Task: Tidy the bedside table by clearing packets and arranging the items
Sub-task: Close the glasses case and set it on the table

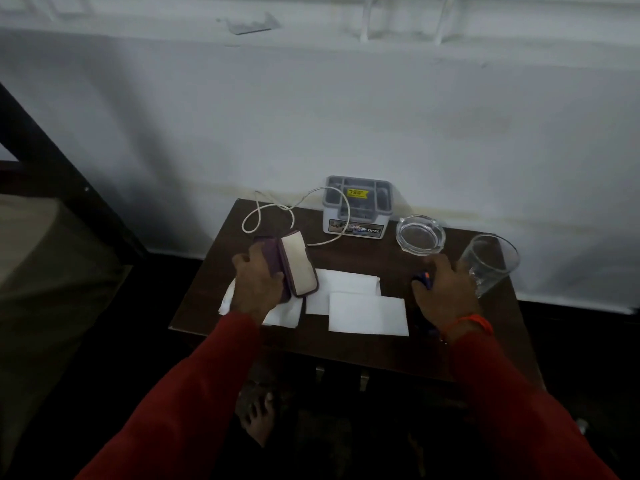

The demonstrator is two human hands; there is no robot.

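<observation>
My left hand [254, 289] grips a purple-covered book [294, 263], lifted on its edge above the left side of the dark wooden bedside table [346, 348]. White tissue sheets [367, 313] lie flat in the table's middle, and some lie under the book. My right hand [441, 289] curls around a small dark object with an orange spot [422, 277] on the right side of the table; most of that object is hidden. A clear drinking glass [488, 263] stands just right of my right hand.
A grey organiser box with a yellow label [358, 206] stands at the table's back edge against the white wall. A white cable [270, 216] loops from it. A glass ashtray [420, 233] sits beside it. A dark bed frame is at the left, a bare foot below.
</observation>
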